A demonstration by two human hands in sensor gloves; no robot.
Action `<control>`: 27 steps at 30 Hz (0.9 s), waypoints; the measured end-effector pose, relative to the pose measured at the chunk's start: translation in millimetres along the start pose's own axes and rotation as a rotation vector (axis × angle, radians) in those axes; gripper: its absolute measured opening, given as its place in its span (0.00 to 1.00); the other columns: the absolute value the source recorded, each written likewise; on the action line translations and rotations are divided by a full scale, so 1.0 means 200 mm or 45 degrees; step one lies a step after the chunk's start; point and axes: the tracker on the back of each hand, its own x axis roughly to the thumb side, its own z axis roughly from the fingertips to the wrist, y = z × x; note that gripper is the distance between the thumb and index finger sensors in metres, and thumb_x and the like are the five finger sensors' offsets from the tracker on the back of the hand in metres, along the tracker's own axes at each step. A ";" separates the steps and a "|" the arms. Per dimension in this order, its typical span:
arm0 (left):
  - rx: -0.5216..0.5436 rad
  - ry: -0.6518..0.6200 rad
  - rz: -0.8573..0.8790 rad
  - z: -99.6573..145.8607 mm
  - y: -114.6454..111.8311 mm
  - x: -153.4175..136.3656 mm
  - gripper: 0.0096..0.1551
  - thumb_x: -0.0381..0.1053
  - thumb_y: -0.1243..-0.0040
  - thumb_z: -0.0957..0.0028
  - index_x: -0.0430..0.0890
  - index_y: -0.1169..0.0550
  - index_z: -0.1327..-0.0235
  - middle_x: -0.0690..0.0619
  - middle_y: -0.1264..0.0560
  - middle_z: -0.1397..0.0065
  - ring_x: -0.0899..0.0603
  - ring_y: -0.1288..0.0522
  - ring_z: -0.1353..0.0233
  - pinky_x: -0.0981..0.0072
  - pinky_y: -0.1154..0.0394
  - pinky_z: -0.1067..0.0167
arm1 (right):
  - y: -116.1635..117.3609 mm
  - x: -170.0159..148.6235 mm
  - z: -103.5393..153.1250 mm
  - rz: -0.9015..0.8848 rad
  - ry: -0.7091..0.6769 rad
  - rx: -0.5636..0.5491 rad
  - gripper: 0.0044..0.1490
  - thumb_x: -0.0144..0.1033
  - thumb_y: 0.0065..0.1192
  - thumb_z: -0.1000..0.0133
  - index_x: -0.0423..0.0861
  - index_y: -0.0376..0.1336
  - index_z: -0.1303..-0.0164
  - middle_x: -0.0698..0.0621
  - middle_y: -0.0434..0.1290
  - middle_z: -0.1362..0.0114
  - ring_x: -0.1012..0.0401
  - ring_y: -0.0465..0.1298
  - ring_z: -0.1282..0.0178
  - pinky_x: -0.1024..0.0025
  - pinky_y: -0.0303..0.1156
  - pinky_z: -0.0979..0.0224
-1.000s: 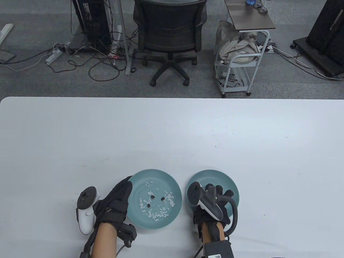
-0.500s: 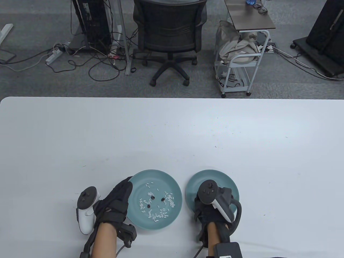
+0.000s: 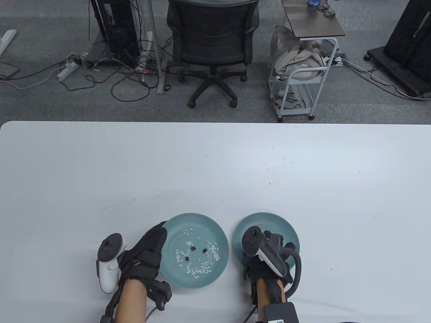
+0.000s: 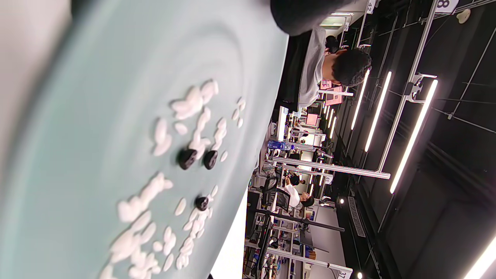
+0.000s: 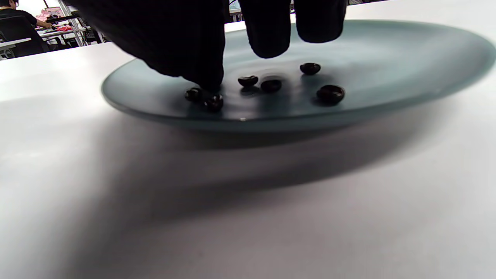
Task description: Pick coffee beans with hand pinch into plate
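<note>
The left teal plate [image 3: 215, 228] holds scattered white rice grains [image 3: 198, 268] and three dark coffee beans [image 3: 193, 248], also seen in the left wrist view [image 4: 186, 158]. My left hand [image 3: 158, 235] rests against that plate's left rim, holding nothing. The right teal plate [image 3: 269, 220] holds several coffee beans [image 5: 330, 93]. My right hand [image 3: 274, 239] hangs over its near part, and the tracker hides the beans in the table view. In the right wrist view its fingertips [image 5: 267, 42] hover just above the beans. One bean [image 5: 214, 102] lies right under the lowest tip. I see no bean between the fingers.
The two plates sit side by side near the table's front edge. The white table [image 3: 215, 168] stretches far behind them. An office chair [image 3: 212, 37] and a cart [image 3: 303, 67] stand on the floor beyond the far edge.
My right hand has stayed over the right plate while turning at the wrist; its tracker swung right, then back a little left. The left hand and the left plate's beans have not moved.
</note>
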 end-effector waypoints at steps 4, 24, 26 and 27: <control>0.002 0.000 -0.003 0.00 0.00 0.00 0.31 0.52 0.55 0.26 0.42 0.39 0.13 0.36 0.22 0.31 0.37 0.17 0.41 0.48 0.17 0.48 | 0.00 0.00 0.00 -0.007 0.008 0.008 0.31 0.44 0.58 0.40 0.55 0.63 0.24 0.38 0.53 0.14 0.34 0.53 0.16 0.24 0.47 0.24; -0.001 0.002 -0.003 0.00 0.00 0.00 0.31 0.52 0.55 0.26 0.42 0.39 0.13 0.36 0.22 0.31 0.37 0.17 0.41 0.48 0.17 0.48 | -0.26 0.04 0.21 -0.448 -0.366 -0.722 0.40 0.56 0.63 0.45 0.53 0.60 0.22 0.41 0.58 0.18 0.38 0.60 0.19 0.26 0.51 0.24; 0.001 0.005 -0.006 0.00 0.00 0.00 0.31 0.52 0.55 0.26 0.42 0.39 0.13 0.36 0.22 0.31 0.37 0.17 0.41 0.48 0.17 0.48 | -0.27 0.09 0.25 -0.490 -0.476 -0.694 0.35 0.54 0.65 0.46 0.52 0.65 0.29 0.42 0.62 0.23 0.40 0.64 0.24 0.29 0.56 0.24; 0.002 0.006 -0.006 0.00 0.00 0.00 0.31 0.52 0.55 0.26 0.42 0.39 0.13 0.36 0.22 0.31 0.36 0.17 0.41 0.48 0.17 0.48 | -0.28 0.11 0.27 -0.488 -0.513 -0.686 0.34 0.53 0.66 0.46 0.51 0.67 0.31 0.43 0.63 0.24 0.41 0.66 0.28 0.32 0.59 0.25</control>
